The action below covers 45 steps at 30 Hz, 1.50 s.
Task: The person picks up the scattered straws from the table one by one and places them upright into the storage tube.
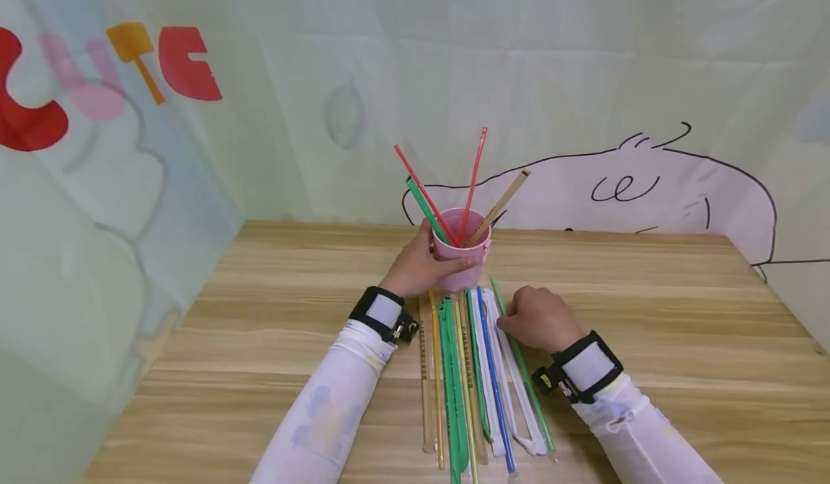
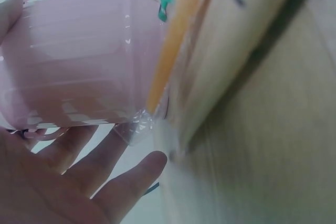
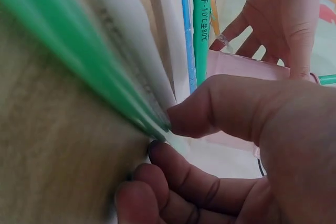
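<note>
My left hand (image 1: 415,264) holds a small pink bucket (image 1: 463,275) by its sides, thumb across the front; in the left wrist view some fingers stretch out behind it. Two red straws, a green straw in the same bucket and a brown wrapped straw (image 1: 502,203) lean inside. On the table in front lies a row of wrapped straws. At the row's right edge my right hand (image 1: 541,318) pinches a green straw (image 3: 94,66) between thumb and index finger, the other fingers curled. Beside that straw are white ones (image 3: 131,30) and a blue one (image 1: 493,376).
Left of the blue straw lie wide green wrapped straws (image 1: 454,390), brown ones, yellow ones and an orange one (image 1: 435,369). The wooden table (image 1: 272,369) ends against a printed cloth backdrop (image 1: 292,95) at the back and sides.
</note>
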Tool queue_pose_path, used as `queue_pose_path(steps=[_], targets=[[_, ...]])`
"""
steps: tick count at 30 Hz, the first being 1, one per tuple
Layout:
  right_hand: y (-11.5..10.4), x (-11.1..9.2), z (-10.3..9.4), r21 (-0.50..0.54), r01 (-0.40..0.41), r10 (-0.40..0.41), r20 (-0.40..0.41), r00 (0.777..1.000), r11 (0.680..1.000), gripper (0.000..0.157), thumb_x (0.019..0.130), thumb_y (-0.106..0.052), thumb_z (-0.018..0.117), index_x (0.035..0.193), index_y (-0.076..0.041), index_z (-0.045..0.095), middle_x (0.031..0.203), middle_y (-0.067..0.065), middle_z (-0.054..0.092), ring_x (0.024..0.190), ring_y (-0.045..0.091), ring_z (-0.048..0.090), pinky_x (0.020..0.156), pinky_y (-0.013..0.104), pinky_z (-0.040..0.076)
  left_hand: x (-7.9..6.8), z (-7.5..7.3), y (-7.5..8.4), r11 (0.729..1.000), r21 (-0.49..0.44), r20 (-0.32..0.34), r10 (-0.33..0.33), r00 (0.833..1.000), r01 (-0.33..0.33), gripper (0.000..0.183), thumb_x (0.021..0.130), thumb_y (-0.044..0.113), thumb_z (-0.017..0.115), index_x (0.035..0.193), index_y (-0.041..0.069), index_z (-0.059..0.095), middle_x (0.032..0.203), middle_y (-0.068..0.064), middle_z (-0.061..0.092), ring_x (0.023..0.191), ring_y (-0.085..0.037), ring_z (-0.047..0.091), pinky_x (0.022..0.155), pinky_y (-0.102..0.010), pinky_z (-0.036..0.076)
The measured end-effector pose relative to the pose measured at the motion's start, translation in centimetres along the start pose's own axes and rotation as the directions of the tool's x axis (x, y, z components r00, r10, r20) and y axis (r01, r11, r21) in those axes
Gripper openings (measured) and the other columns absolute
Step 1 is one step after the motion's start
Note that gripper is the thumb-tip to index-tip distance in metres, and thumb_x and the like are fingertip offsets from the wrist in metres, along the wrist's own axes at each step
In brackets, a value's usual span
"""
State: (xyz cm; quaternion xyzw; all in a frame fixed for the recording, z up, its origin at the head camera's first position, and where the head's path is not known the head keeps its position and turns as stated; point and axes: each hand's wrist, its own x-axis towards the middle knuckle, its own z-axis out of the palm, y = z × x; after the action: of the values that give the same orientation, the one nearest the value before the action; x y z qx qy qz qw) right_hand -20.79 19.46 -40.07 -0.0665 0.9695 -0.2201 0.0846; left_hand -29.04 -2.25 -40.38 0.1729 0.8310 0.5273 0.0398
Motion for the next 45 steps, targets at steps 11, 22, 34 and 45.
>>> queue_pose_path(steps=[11, 22, 34, 45], targets=[[0.6, -0.1, -0.2, 0.018, -0.018, 0.017, 0.021, 1.000, 1.000, 0.030, 0.084, -0.027, 0.069, 0.059, -0.013, 0.064, 0.050, -0.003, 0.049, 0.043, 0.013, 0.044, 0.037, 0.025, 0.028, 0.2, 0.5, -0.1, 1.000, -0.020, 0.016, 0.006, 1.000, -0.005, 0.095, 0.075, 0.048, 0.080, 0.147, 0.026, 0.023, 0.141, 0.000, 0.046, 0.120, -0.014, 0.047, 0.094, -0.040, 0.051], [1.8, 0.1, -1.7, 0.016, 0.008, -0.009, 0.021, 1.000, 1.000, 0.025, 0.084, -0.029, 0.069, 0.074, -0.006, 0.070, 0.060, 0.001, 0.056, 0.053, 0.016, 0.050, 0.044, 0.027, 0.038, 0.4, 0.8, -0.1, 1.000, -0.023, 0.012, 0.002, 1.000, -0.002, 0.094, 0.075, 0.048, 0.080, 0.147, 0.026, 0.024, 0.141, -0.001, 0.047, 0.120, -0.016, 0.047, 0.094, -0.043, 0.050], [3.0, -1.0, -6.0, 0.205, 0.013, -0.013, -0.002, 1.000, 0.979, 0.023, 0.091, -0.023, 0.060, 0.085, -0.001, 0.064, 0.069, 0.011, 0.066, 0.059, 0.023, 0.062, 0.052, 0.033, 0.055, 0.4, 0.8, -0.3, 1.000, -0.014, 0.000, 0.010, 1.000, -0.010, 0.095, 0.072, 0.051, 0.081, 0.146, 0.026, 0.025, 0.139, -0.001, 0.047, 0.120, -0.016, 0.047, 0.095, -0.044, 0.050], [3.0, -2.7, -8.9, 0.266, 0.074, -0.036, -0.146, 0.989, 0.961, 0.018, 0.094, -0.016, 0.051, 0.095, 0.002, 0.054, 0.072, 0.013, 0.066, 0.064, 0.023, 0.064, 0.055, 0.036, 0.058, 0.3, 1.1, -0.1, 1.000, -0.008, 0.005, 0.026, 1.000, -0.026, 0.095, 0.074, 0.050, 0.080, 0.146, 0.027, 0.024, 0.140, -0.001, 0.046, 0.119, -0.017, 0.047, 0.093, -0.044, 0.051]])
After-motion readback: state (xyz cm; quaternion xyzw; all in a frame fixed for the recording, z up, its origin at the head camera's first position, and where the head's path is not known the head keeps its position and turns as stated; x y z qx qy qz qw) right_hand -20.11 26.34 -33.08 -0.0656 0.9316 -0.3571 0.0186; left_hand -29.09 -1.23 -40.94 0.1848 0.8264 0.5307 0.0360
